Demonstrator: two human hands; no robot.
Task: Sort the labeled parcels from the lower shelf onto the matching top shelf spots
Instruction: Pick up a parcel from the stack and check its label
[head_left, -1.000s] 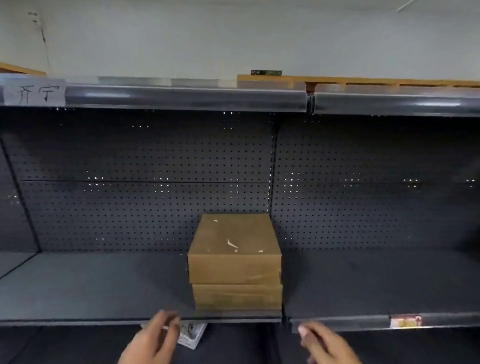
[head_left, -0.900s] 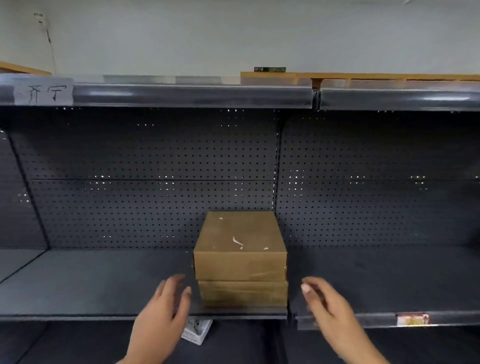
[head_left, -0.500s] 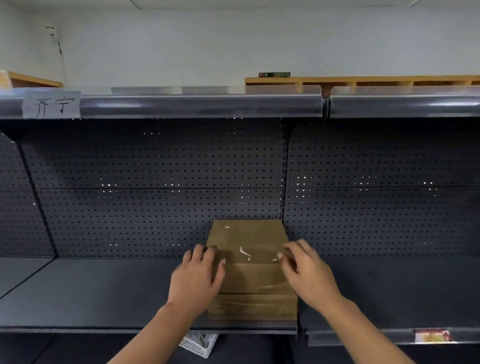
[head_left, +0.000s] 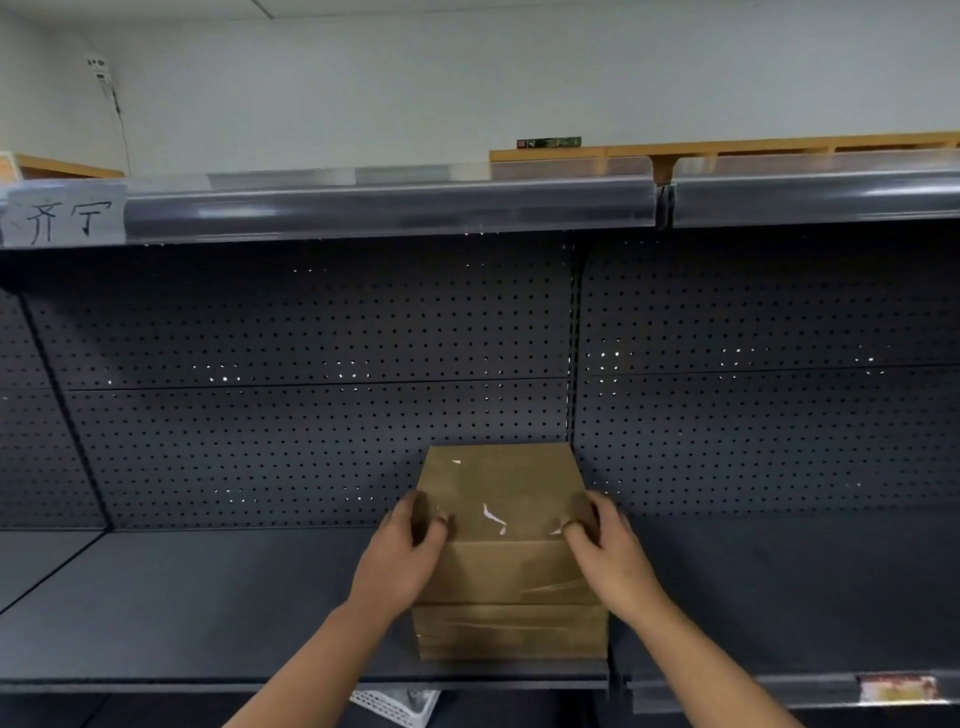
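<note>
Looks like a shop or stockroom that's sitting mostly bare. Dark metal gondola shelving (head_left: 208, 597) is running the whole width, with perforated pegboard back panels (head_left: 311, 322) letting light leak through the holes. Clear plastic price-tag strips (head_left: 389, 205) are lining the top shelf edge, and a handwritten paper label (head_left: 65, 215) is sticking on at far left. A small sticker tag (head_left: 898, 688) is clinging to the near right shelf lip.

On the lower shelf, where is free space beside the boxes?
Bare dark shelf lies left of the stacked brown cardboard boxes, and more lies on their right. It is crowded only at the stack, where both hands grip.
</note>
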